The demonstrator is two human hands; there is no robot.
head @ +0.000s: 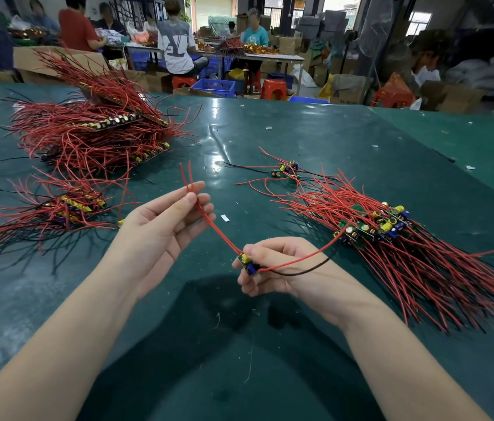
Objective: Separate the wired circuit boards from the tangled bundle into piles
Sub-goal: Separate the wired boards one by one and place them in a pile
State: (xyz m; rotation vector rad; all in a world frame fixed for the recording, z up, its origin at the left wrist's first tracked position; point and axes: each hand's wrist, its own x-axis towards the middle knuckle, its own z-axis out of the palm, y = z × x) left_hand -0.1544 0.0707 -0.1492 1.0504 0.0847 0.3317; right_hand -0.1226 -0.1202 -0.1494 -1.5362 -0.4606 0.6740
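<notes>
A green table (pixel 315 141) fills the view. At its far left lies the big bundle (pixel 94 129), a heap of red wires with rows of boards stacked in it. In front of that, at the left edge, sits a smaller pile (pixel 57 211) of boards with red and black wires. On the right lies another pile (pixel 391 238), its boards clustered together and the wires fanning toward the near right. Just beyond it, a few boards (pixel 285 171) lie apart on their own.

Above the table's middle, the left hand (pixel 163 220) pinches two red wires (pixel 209 220) between thumb and fingertips, the wire ends sticking up past the fingers. Those wires run down to a single board (pixel 248 262), which the right hand (pixel 273 265) grips at its fingertips. A red and a black wire leave the board's other side and pass over the right hand toward the right pile.

A white scrap (pixel 225 218) lies between the hands.
</notes>
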